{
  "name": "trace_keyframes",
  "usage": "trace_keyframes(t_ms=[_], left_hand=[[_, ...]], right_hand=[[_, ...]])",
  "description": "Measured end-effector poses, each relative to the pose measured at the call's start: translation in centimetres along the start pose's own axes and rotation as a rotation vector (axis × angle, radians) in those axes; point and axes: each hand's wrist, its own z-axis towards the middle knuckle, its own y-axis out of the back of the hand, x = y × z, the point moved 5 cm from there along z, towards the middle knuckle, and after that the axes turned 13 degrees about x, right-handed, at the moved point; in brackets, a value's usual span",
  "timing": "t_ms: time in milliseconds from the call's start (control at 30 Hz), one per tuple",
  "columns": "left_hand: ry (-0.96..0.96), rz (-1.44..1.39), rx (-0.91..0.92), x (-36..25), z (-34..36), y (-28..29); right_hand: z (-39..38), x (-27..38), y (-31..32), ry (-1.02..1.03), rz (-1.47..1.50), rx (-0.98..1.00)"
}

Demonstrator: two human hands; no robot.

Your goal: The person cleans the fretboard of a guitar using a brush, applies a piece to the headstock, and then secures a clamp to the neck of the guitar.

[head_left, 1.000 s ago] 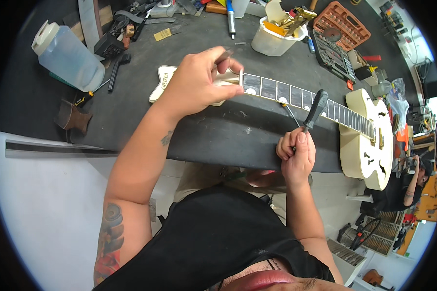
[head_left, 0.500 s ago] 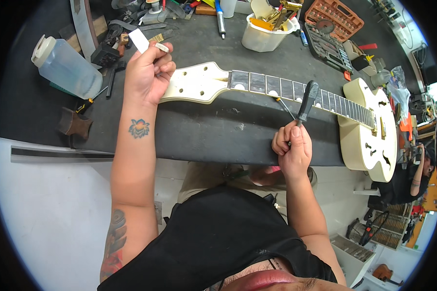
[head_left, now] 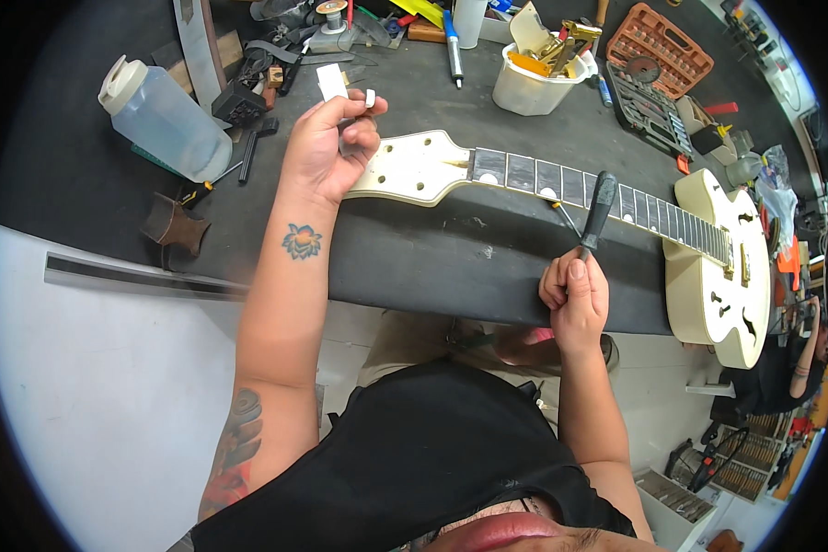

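My left hand (head_left: 336, 147) is raised over the far end of the guitar's headstock (head_left: 405, 170). Its thumb and fingers pinch a small white block (head_left: 370, 97). A flat white rectangular piece (head_left: 332, 81) juts up behind those fingers and seems to be held too. My right hand (head_left: 576, 290) is closed around the lower part of a black-handled tool (head_left: 601, 210), whose handle points away from me; the working end is hidden in the fist. Across the bench lies the cream guitar (head_left: 722, 267), its dark fretboard (head_left: 575, 184) just beyond my right hand.
A water bottle (head_left: 166, 120) stands on the left of the black bench (head_left: 414, 267). Beyond the guitar are a white tub (head_left: 535, 87) of parts, a blue pen-like tool (head_left: 454, 51) and an open orange tool case (head_left: 658, 46). Another person (head_left: 777, 359) is at far right.
The whole view has shifted, moving the scene rightward and slightly down. My left hand has moved a little right and its fingers have turned the small white block upright. My right hand keeps its grip.
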Motion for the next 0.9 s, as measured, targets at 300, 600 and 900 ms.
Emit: trace_keyframes(t_ms=[300, 600, 900], left_hand=[[-0.069, 0.126, 0.146, -0.1, -0.2, -1.3], [-0.185, 0.511, 0.046, -1.0, 0.1, -1.0], [0.076, 2.133, -0.212, -7.4, 2.3, 1.1]], right_hand=[[0.2, 0.1, -0.2, 0.004, -0.006, 0.010], [-0.2, 0.2, -0.1, -0.007, -0.058, 0.013], [1.2, 5.0, 0.7, -0.133, -1.339, 0.338]])
